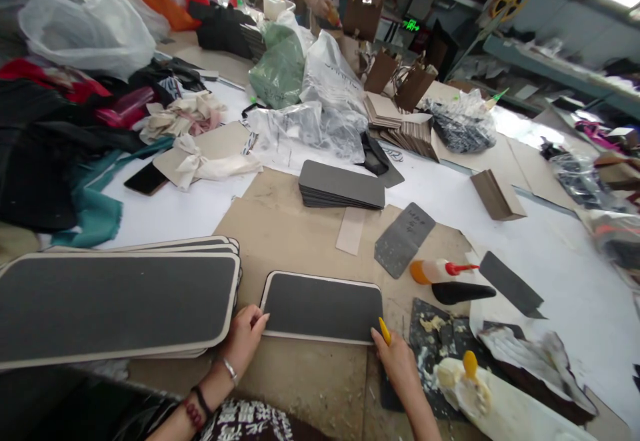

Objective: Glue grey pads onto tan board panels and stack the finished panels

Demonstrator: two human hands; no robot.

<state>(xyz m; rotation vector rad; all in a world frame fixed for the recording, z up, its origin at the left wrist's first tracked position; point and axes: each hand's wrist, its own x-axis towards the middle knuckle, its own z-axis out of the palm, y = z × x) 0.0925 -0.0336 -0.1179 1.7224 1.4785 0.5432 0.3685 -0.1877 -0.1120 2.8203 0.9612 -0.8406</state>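
Head view only. Dark rounded panel (323,307) with a pale border lying flat on brown cardboard (290,227), near the front edge of the surface (550,247). Left hand (243,337) curled loosely at the panel's lower left corner, fingertips touching the edge, nothing gripped. Right hand (397,361) at the lower right corner, fingers closed around a small yellow tool (384,331) whose tip sits right at the panel's edge.

Room for moving: bare cardboard strip in front of the panel, between the two wrists, and a bit more behind it up to a stack of grey panels (343,186). Tight on the left, where a stack of big bordered panels (113,304) sits just beside the left hand. Right side crowded with a glue-smeared dark board (430,334).

Counts: one panel in hand, at least four layers showing in the big stack, exact number hard to tell. One orange glue bottle (435,271) with a red tip, lying down. One black phone (146,178). Two loose dark grey pieces near the bottle.

Hard to make out: heaps of fabric and plastic bags along the left and back hide that part of the surface. Another person at the far end, cut off by the top edge, holding a brown bag (364,9). Big stack cut off at the left edge.
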